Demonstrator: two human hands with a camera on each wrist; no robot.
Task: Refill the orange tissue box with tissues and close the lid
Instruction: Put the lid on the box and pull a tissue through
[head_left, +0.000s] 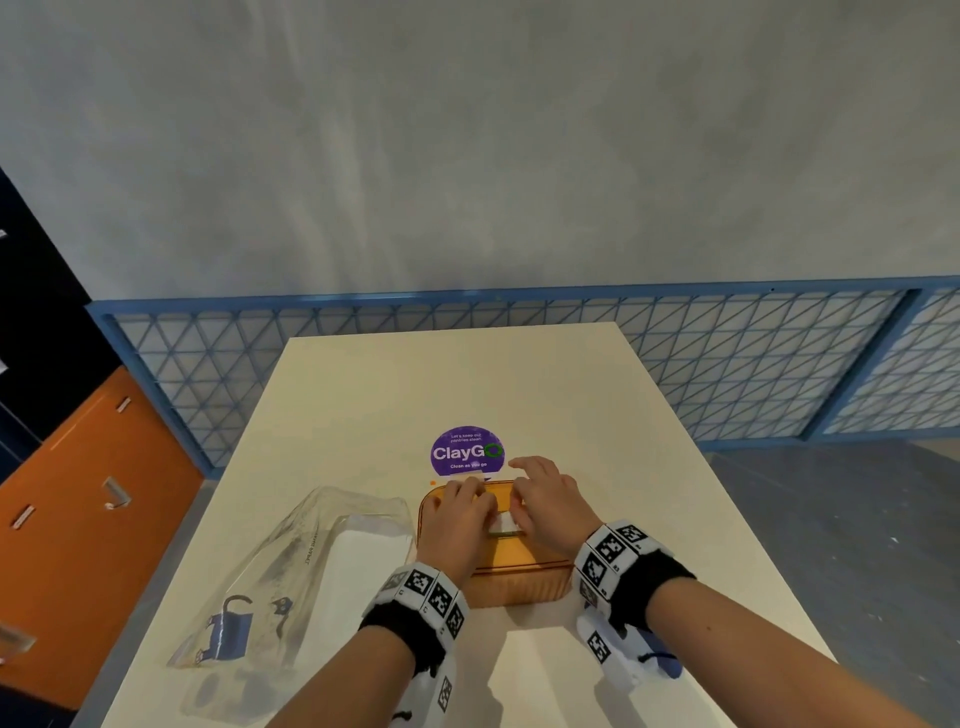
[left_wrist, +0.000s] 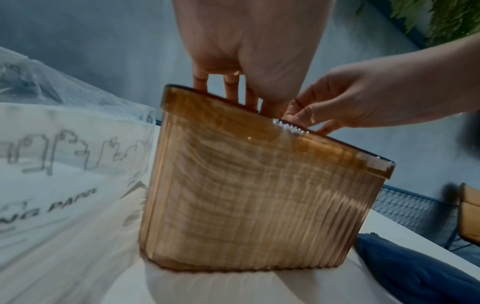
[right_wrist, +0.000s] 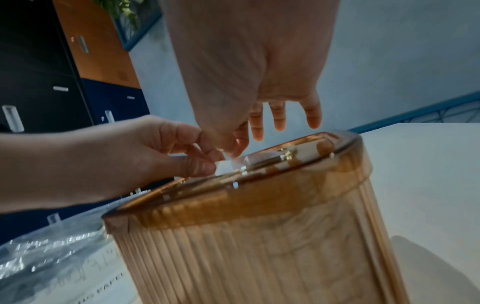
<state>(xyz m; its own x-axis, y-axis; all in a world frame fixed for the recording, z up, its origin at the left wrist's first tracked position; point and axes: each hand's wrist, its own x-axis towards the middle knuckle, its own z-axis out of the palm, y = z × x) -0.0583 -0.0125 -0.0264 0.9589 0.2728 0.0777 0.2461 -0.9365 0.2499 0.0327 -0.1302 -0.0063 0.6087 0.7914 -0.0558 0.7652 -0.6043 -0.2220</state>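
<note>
Focus: tissue box (left_wrist: 246, 195) of translucent orange ribbed plastic. Stands upright on the white counter (head_left: 363, 389), toward the near edge and squarely in front of the body, within easy reach of both hands. Carries its matching orange lid (right_wrist: 272, 205), already seated level on the rim. Seems to show a stack of paper faintly through the ribbed wall, so judged refilled and all but closed.

Left hand (head_left: 457, 519): lies over the left half of the lid, grip closed on a white tissue (right_wrist: 223, 166) at the slot, thumb pressed against curled fingers. Right hand (head_left: 545, 499): meets it from the other side, grip of thumb and forefinger pinched on the same tissue, the other three fingers held straight and clear of the lid. Probably teasing the first sheet up through the slot so as to leave it ready to pull. Worked from both sides, likely to spare the thin paper a one-sided tug and to keep the light box from tipping or sliding.

Just beside the box on the left, touching or not cannot be told: crumpled clear plastic tissue pack (head_left: 322, 561), open toward the box, white sheets left inside. Kept close, presumably as the supply.

Just beyond the fingertips: round purple sticker (head_left: 466, 451), flat on the counter. Farther out: blue wire-mesh railing (head_left: 727, 364) past the far edge, orange cabinet front (head_left: 88, 519) at the left.
</note>
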